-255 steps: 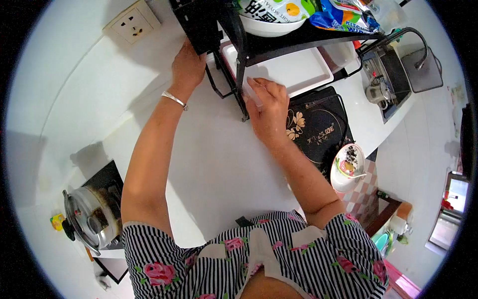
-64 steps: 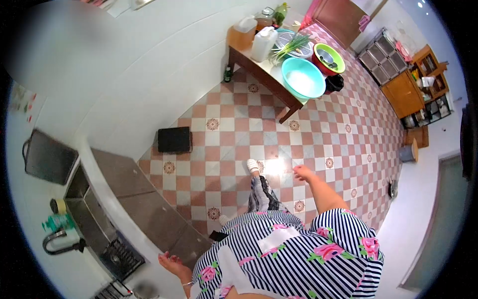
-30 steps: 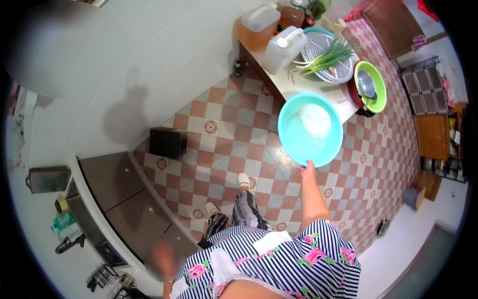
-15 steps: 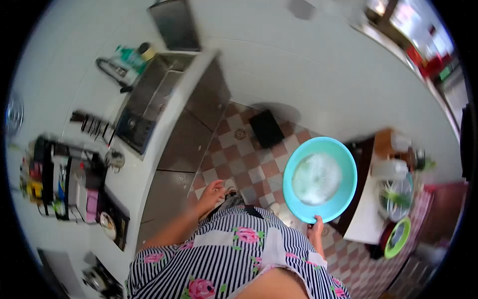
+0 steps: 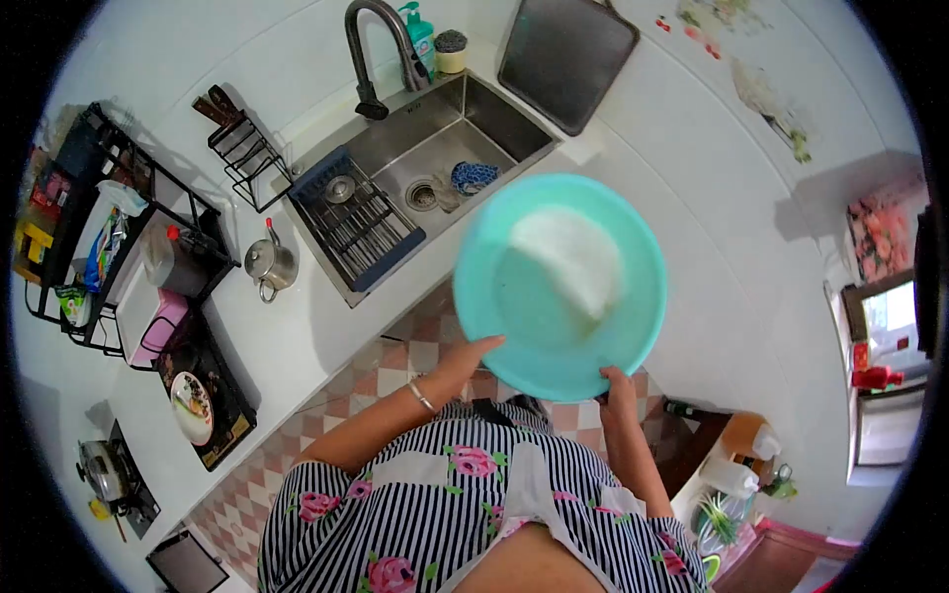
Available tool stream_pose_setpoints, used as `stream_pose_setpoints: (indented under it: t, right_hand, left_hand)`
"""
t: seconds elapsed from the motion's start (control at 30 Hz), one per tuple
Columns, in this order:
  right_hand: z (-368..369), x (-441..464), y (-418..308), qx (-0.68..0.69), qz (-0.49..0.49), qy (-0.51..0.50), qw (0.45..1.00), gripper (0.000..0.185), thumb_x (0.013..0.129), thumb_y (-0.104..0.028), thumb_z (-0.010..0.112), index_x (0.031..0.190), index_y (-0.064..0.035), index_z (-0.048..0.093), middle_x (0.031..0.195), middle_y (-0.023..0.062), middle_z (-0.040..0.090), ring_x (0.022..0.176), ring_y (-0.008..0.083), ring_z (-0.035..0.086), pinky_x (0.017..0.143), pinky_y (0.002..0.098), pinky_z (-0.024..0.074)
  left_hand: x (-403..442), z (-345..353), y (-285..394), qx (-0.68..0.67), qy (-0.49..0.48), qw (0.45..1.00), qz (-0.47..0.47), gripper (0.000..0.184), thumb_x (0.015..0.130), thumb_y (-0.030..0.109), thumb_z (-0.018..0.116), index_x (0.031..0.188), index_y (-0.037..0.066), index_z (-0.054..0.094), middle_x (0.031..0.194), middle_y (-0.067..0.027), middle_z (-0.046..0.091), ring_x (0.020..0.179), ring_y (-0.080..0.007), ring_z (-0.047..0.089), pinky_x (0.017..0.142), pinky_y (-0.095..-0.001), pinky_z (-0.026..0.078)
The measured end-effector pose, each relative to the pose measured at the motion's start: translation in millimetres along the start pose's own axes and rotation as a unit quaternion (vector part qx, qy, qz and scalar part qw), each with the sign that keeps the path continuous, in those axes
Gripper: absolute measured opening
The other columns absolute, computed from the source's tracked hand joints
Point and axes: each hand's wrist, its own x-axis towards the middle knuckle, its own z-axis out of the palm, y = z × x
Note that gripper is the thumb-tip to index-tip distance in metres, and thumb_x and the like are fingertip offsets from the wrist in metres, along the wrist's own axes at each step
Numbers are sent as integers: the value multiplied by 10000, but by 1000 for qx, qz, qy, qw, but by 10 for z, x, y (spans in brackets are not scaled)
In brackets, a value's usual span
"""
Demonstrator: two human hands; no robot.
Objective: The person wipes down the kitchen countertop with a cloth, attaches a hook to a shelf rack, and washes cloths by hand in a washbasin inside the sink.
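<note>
A turquoise plastic basin point(image 5: 529, 341) is held up in front of my body, tilted, near the sink's right corner. White foamy water point(image 5: 571, 259) lies pooled toward its far side. My left hand point(image 5: 469, 360) grips the basin's near-left edge, the thumb over the rim and the other fingers hidden beneath. At the near-right rim my right hand point(image 5: 619, 388) is closed on the basin, its thumb showing on top. The steel sink point(image 5: 539, 146) lies just beyond, with a blue patterned cloth point(image 5: 474, 178) inside near the drain.
A dark faucet point(image 5: 358, 49) arches over the sink, and a roll-up drying rack point(image 5: 361, 217) covers its left part. A small steel pot point(image 5: 271, 265) and a knife rack point(image 5: 247, 158) stand on the counter point(image 5: 326, 331). A dark board point(image 5: 566, 61) leans on the wall.
The basin has risen from low on my right toward the sink and tilted, its foam shifting. My left hand, empty before, now holds it too. My view has turned toward the sink.
</note>
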Motion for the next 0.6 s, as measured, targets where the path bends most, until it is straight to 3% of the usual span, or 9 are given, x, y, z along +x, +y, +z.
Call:
stream_pose_setpoints:
  t: [0.07, 0.1, 0.17, 0.27, 0.37, 0.4, 0.5, 0.57, 0.6]
  right_hand:
    - [486, 65, -291, -64, 0, -7, 998, 328, 762, -206, 566, 1008, -10, 475, 748, 38, 468, 543, 119, 388, 474, 264, 317]
    - [641, 179, -374, -90, -12, -49, 995, 353, 776, -245, 568, 1023, -7, 482, 753, 44, 487, 546, 122, 402, 478, 267, 329]
    - [896, 433, -527, -139, -33, -136, 980, 413, 802, -322, 572, 1051, -2, 496, 763, 54, 526, 551, 128, 430, 487, 271, 351]
    - [1379, 829, -977, -223, 30, -330, 917, 455, 847, -412, 532, 1043, -1, 544, 819, 98, 602, 609, 153, 529, 508, 282, 394]
    - [1953, 1457, -1424, -253, -60, -355, 898, 491, 872, -451, 493, 1025, 7, 582, 882, 153, 633, 698, 185, 602, 565, 291, 446]
    - [2196, 1743, -1533, -268, -131, -361, 884, 497, 871, -452, 493, 1038, 7, 582, 893, 153, 632, 717, 198, 612, 603, 300, 462]
    - [3073, 2794, -1653, -364, -305, -357, 804, 509, 852, -455, 523, 1110, -19, 576, 970, 178, 618, 827, 253, 620, 768, 341, 481]
    - [3713, 3182, -1654, -501, -378, -340, 700, 541, 821, -453, 569, 1187, -57, 536, 1155, 200, 539, 1006, 289, 564, 854, 405, 448]
    - [3995, 3329, -1601, -566, -330, -366, 660, 618, 795, -472, 593, 1254, -78, 468, 1266, 207, 425, 1096, 315, 497, 895, 429, 421]
  left_hand:
    - [-141, -242, 368, -29, 50, 994, -94, 511, 850, 279, 550, 1230, -39, 423, 1153, -152, 540, 993, -246, 558, 818, -354, 479]
    - [-292, -247, 704, -36, 71, 994, -77, 457, 843, 242, 543, 1194, -36, 451, 1118, -132, 550, 955, -226, 562, 798, -354, 479]
    - [-263, -496, 704, -95, 141, 982, -79, 364, 821, 198, 548, 1118, -8, 505, 1047, -100, 567, 895, -198, 555, 736, -320, 471]
    - [-254, -866, 713, -112, 195, 974, -19, 304, 804, 180, 544, 1054, 8, 535, 988, -78, 576, 824, -178, 544, 657, -282, 454]
    - [-309, -1014, 792, -181, 258, 949, -5, 312, 786, 167, 530, 1053, 6, 522, 966, -74, 578, 797, -179, 541, 631, -267, 446]
    - [-316, -1045, 820, -217, 286, 933, -12, 321, 778, 159, 525, 1059, 5, 515, 961, -73, 579, 793, -181, 541, 631, -264, 446]
    - [-295, -1150, 673, -273, 308, 911, 35, 401, 745, 125, 507, 1124, -1, 478, 1012, -95, 572, 887, -222, 561, 704, -305, 478]
    - [-204, -873, 978, -325, 379, 865, 39, 441, 729, 103, 495, 1155, -8, 457, 1051, -115, 560, 963, -253, 553, 758, -337, 482]
    - [-162, -731, 1093, -351, 413, 839, 46, 463, 722, 92, 489, 1171, -11, 446, 1070, -125, 554, 1000, -269, 549, 785, -352, 484]
